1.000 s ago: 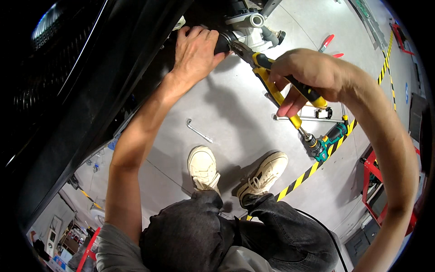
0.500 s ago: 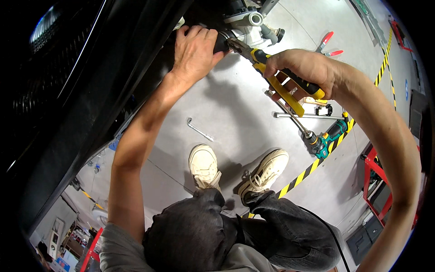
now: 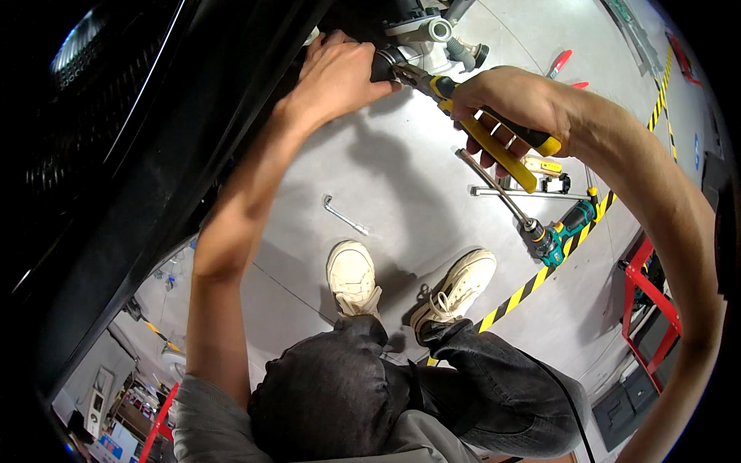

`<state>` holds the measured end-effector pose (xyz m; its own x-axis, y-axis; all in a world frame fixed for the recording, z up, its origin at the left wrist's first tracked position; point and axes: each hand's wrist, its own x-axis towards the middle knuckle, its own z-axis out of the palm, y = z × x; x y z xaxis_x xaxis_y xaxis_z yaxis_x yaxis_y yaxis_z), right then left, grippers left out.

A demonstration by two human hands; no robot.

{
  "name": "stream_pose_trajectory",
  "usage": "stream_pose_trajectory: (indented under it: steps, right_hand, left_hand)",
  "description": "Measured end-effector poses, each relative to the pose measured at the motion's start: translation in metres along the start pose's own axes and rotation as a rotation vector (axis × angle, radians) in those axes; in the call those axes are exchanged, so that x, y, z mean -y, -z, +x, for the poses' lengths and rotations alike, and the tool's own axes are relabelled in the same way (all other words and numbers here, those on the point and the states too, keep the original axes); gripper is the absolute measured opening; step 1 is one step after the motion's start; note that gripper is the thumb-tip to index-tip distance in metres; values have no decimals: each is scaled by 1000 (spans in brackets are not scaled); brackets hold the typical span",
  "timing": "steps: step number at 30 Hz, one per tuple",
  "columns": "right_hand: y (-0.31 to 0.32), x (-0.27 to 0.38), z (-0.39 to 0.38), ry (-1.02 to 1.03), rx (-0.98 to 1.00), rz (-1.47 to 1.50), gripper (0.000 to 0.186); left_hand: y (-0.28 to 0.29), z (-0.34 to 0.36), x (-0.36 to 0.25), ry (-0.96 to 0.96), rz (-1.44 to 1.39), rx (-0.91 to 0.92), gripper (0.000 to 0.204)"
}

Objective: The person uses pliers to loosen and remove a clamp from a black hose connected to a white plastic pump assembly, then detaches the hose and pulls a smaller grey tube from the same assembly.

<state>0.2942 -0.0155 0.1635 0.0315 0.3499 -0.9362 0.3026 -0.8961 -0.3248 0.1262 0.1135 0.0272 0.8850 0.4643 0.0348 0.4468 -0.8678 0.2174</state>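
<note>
- Pale-grey floor spreads below you.
- Your left hand curls beside the black, rounded sleeve; its grip can't be told.
- Your right hand holds yellow-and-black metal pliers, tips at that sleeve.

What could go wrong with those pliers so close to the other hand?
The pliers in the right hand might slip at the black round part and nip or knock the left hand, which is close to their nose. Also, the angled metal wrench lies loose on the floor just ahead of the left shoe; a step forward could land on it.
</note>
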Motion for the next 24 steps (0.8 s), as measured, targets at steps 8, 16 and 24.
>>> stream_pose_trajectory:
  steps: [8,16,24]
  right_hand:
    - [-8,-4,10,-42,24,72,39]
    - [-16,-7,10,-4,3,99,26]
    - [-31,-24,20,55,-60,153,27]
  left_hand:
    - [6,18,7,50,-91,259,51]
    - [7,24,3,123,-108,346,42]
    - [15,29,5,165,-138,435,37]
